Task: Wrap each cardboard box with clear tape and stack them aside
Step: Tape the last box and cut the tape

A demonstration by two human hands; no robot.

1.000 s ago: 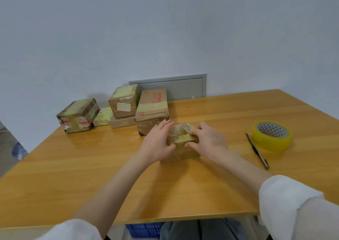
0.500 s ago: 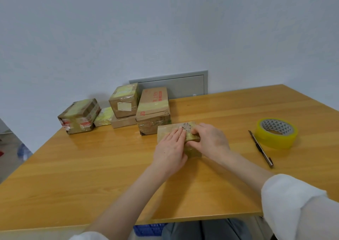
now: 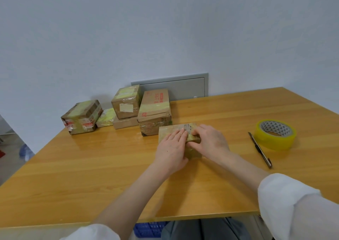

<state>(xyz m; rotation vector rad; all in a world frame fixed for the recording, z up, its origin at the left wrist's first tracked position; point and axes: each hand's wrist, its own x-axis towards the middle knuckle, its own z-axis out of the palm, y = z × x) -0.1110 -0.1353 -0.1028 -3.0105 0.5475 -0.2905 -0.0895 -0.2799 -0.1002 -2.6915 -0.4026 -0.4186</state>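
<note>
Left grip [image 3: 171, 148] lies flat with straight fingers pressing the taped cardboard box [image 3: 166, 130] at the tabletop's [image 3: 91, 166] centre, while right grip [image 3: 211, 140] curls round its 3 o'clock end, wrapped boxes [image 3: 155, 109] at 11 o'clock, tape roll [image 3: 275, 140] and knife [image 3: 259, 149] at 3 o'clock.

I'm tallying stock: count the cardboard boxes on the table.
7. Near box under left hand and right hand; red-printed box on a taped box behind it; labelled box on a flat box; small yellowish box; leftmost box. Others may hide behind.
</note>
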